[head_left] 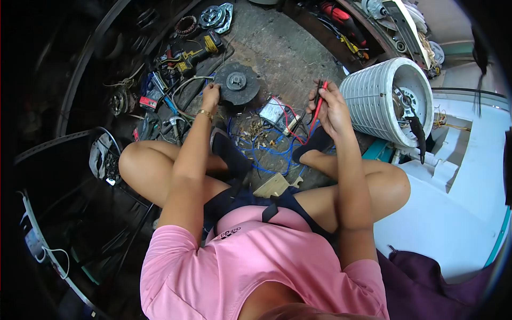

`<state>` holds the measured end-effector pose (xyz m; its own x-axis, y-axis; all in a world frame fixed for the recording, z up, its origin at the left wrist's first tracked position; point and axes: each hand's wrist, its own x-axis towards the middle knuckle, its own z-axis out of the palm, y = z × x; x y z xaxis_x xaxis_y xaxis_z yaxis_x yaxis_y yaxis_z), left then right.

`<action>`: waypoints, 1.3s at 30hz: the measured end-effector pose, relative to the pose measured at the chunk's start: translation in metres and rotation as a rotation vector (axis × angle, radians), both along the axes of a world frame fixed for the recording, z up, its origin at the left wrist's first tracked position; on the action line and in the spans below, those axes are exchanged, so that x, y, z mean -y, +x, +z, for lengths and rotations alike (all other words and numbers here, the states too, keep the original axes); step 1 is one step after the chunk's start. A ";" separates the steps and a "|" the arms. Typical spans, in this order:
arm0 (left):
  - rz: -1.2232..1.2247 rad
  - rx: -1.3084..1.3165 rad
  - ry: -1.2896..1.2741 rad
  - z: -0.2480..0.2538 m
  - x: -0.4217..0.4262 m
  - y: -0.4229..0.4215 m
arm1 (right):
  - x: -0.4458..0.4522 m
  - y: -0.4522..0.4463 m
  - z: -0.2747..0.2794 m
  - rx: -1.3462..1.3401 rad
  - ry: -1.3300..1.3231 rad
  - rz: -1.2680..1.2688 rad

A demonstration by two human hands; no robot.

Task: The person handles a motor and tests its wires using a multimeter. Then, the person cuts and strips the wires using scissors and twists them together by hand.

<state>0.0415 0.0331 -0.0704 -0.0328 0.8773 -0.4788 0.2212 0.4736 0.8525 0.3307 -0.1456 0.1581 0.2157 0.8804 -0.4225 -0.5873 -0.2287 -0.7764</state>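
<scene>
The person sat cross-legged on a dark, worn floor (288,40), in a pink shirt (266,256) and dark shorts (306,210). The left hand (211,95), with a gold-coloured band (205,113) at its wrist, was at the left edge of a dark, round, flat disc with a raised metal hub (237,84). Its fingers were bent inward by the rim; whether they pinched the disc or only touched it could not be told. The disc lay on the floor ahead of the person, between the two hands but much closer to the left one.

The right hand (332,105) was raised just beside a white ribbed plastic tub (368,96) lying on its side. Its fingers were closed around a pair of slim test probes, one red and one black (321,101), whose tips pointed away from the person. A thin red lead (298,137) ran down from them toward a small pale box (273,112) on the floor, between the disc and the right hand.

Loose blue wire (257,160) curled over the floor between the feet, near scattered brownish scraps (257,130). A flat tan piece (271,185) lay closer to the shorts. Beyond the left hand, a yellow-and-black power tool (200,52) lay among cables, and a ring-shaped copper-coloured coil (186,26) lay past it. A red-and-black tool (341,21) lay in a dark tray (314,26) at the far right.
</scene>
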 end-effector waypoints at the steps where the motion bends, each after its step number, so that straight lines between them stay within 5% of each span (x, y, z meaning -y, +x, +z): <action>1: -0.095 -0.034 -0.017 -0.013 -0.005 -0.017 | 0.000 -0.008 0.005 0.042 -0.025 -0.008; 8: -0.088 0.393 -0.576 0.005 0.009 -0.060 | 0.004 -0.007 -0.006 0.069 -0.052 0.080; 11: 0.083 -0.010 -0.258 -0.068 -0.014 -0.083 | 0.004 -0.005 0.000 0.105 -0.022 0.030; 14: -0.465 -1.103 0.252 -0.023 0.013 -0.092 | 0.005 -0.005 0.004 0.111 0.022 0.011; 18: -1.057 -1.650 0.343 -0.045 0.001 -0.133 | -0.002 0.000 0.001 0.100 0.019 -0.011; 21: -1.201 -1.911 0.214 -0.043 -0.017 -0.148 | -0.005 -0.003 0.006 0.120 0.025 0.006; 24: -1.567 -1.767 0.568 -0.019 -0.035 -0.151 | -0.006 -0.005 0.003 0.171 0.011 0.033; 27: -1.554 -1.310 0.430 0.000 -0.048 -0.148 | -0.010 -0.016 -0.003 0.198 -0.038 0.052; 32: -1.312 -0.844 0.280 0.057 -0.038 -0.137 | -0.013 -0.045 -0.006 0.160 -0.062 0.204; 34: -1.283 -0.677 0.252 0.131 -0.010 -0.112 | -0.012 -0.058 -0.009 0.185 -0.066 0.251; 39: -0.956 -0.231 0.494 0.195 0.076 -0.091 | 0.001 -0.106 -0.019 0.119 -0.141 0.394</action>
<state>-0.0491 -0.0432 0.1247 0.7182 0.6820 -0.1382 0.4939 -0.3598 0.7916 0.2250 -0.1470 0.1393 -0.0708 0.8404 -0.5374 -0.3419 -0.5265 -0.7784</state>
